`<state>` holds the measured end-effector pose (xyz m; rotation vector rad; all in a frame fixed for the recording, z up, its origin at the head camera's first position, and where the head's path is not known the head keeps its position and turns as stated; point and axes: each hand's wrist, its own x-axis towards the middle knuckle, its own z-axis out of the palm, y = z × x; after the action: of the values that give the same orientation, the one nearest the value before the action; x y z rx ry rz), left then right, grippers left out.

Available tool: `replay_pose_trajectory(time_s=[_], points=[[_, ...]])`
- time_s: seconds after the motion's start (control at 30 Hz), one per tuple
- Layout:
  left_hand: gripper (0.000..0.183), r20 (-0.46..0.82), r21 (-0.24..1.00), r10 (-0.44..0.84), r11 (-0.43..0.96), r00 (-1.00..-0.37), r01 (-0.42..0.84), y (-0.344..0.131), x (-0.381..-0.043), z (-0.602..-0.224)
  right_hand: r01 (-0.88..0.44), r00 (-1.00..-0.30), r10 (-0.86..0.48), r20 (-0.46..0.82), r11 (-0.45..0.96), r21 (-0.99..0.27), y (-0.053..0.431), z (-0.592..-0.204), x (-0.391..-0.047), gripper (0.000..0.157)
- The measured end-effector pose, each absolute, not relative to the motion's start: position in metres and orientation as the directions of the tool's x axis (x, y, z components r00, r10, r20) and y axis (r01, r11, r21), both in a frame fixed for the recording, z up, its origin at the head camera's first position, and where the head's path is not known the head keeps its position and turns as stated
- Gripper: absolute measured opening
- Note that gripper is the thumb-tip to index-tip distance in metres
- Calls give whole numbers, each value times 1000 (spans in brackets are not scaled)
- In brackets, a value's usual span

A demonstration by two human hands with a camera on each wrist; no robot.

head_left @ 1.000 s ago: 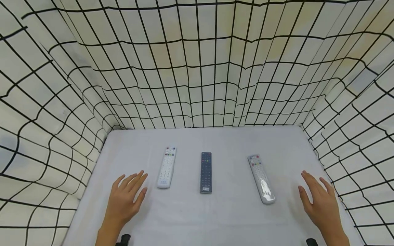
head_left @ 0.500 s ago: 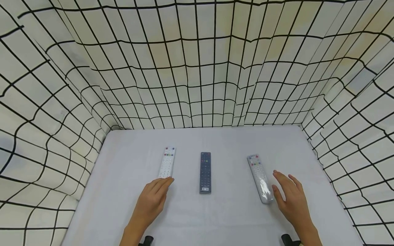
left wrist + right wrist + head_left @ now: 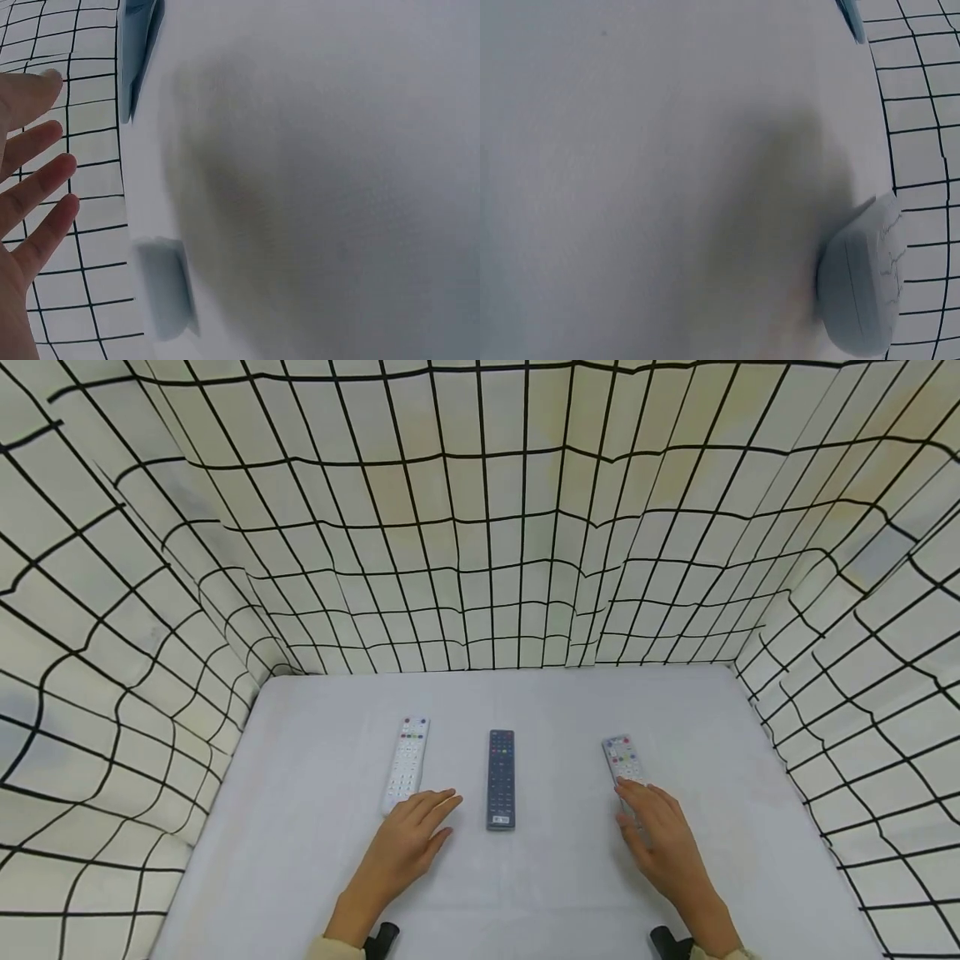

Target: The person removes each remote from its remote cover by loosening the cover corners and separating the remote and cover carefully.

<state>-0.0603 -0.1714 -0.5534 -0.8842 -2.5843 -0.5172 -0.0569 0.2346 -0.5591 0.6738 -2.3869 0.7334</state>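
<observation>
My left hand (image 3: 408, 843) hovers above the table, fingers spread and holding nothing, between the white remote control (image 3: 406, 764) and the dark remote control (image 3: 501, 781). In the left wrist view its fingers (image 3: 45, 184) hang in the air, apart from both remotes. My right hand (image 3: 660, 839) is over the lower part of a silvery-white remote control (image 3: 621, 757) in a shiny clear wrap and hides that part in the head view. The right wrist view shows the wrapped remote's near end (image 3: 855, 289) but none of the hand; whether the fingers touch it I cannot tell.
All three remotes lie apart on a white-covered table (image 3: 555, 893). White walls with a black grid (image 3: 480, 527) enclose the back and both sides. Black wrist mounts (image 3: 382, 941) show at the bottom of the head view.
My left hand has moved right, past the lower end of the white remote. The right hand has moved left from the table's right side to over the wrapped remote. The remotes have not moved.
</observation>
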Motion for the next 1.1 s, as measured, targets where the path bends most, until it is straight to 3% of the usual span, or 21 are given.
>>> replay_pose_trajectory(time_s=[0.5,0.77,1.1], points=[[73,271,295,595,697,-757,653,-148,-71,-564,-653,-744,-446,497,643,-400,196,-569,-63,52],[75,187,342,594,707,-782,619,-135,-73,-567,-589,-807,-518,285,659,-468,172,-572,-63,63],[75,157,288,612,723,-775,628,-118,-75,-573,-586,-796,-563,220,629,-510,156,-570,-63,70]])
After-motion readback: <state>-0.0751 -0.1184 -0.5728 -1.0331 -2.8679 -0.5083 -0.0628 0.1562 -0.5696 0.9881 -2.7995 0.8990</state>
